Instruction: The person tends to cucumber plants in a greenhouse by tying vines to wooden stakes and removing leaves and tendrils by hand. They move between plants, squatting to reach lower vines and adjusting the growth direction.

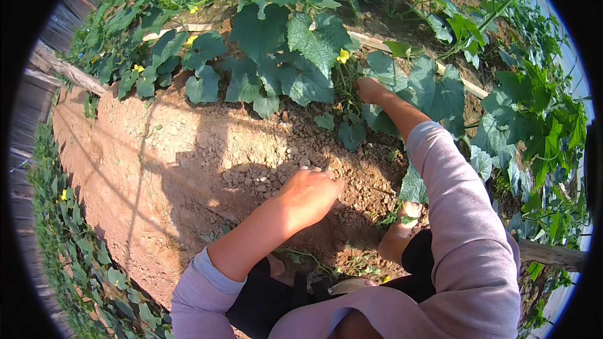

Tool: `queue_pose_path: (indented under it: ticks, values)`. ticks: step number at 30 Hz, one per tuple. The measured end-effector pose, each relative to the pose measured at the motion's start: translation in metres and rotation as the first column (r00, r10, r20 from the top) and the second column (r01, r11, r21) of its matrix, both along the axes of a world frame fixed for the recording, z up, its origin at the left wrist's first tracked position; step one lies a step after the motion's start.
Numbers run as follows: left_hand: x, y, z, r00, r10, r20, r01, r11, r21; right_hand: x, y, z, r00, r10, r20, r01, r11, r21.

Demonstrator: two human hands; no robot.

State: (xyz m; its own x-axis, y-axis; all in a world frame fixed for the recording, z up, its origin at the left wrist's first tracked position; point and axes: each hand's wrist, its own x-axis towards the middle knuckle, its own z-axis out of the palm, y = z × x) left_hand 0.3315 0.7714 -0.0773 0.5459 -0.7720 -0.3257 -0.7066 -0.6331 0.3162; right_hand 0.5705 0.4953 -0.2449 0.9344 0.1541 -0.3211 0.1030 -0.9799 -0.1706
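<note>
My right hand [370, 90] reaches in among the stems [347, 87] of a leafy gourd-type vine, just below a yellow flower [343, 56]. Its fingertips are hidden there, so whether they grip a stem does not show. Over the bare crumbly soil [268, 150], my left hand [313, 193] hangs palm down with its fingers curled. The palm side of that hand is out of sight. Broad green leaves [308, 82] spread to the left of my right hand, and smaller low leaves [352, 135] lie beneath it.
A pale wooden strip [372, 41] runs through the vines. My bare foot [395, 240] rests on the soil near a leaf [414, 186]. Cut or loose greenery [358, 263] lies between my legs. Wooden poles [70, 69] stand at the left, and another vine row [89, 249] grows lower left.
</note>
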Motion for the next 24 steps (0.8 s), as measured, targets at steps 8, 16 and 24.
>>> queue_pose_path:
  ticks: [8,16,24]
  values:
    - [0.117,0.004,0.026,0.848,0.524,-0.081,-0.489,0.714,-0.5,0.059,0.03,0.073,0.838,-0.479,0.26,0.073,0.572,0.817]
    - [0.27,0.003,0.078,0.805,0.536,-0.252,-0.446,0.268,-0.854,0.043,0.072,0.155,0.979,0.071,0.19,-0.193,0.622,0.759]
    - [0.226,0.017,0.112,0.708,0.259,-0.657,-0.646,-0.138,-0.751,0.012,0.07,0.176,0.991,0.1,0.091,-0.133,0.848,0.513]
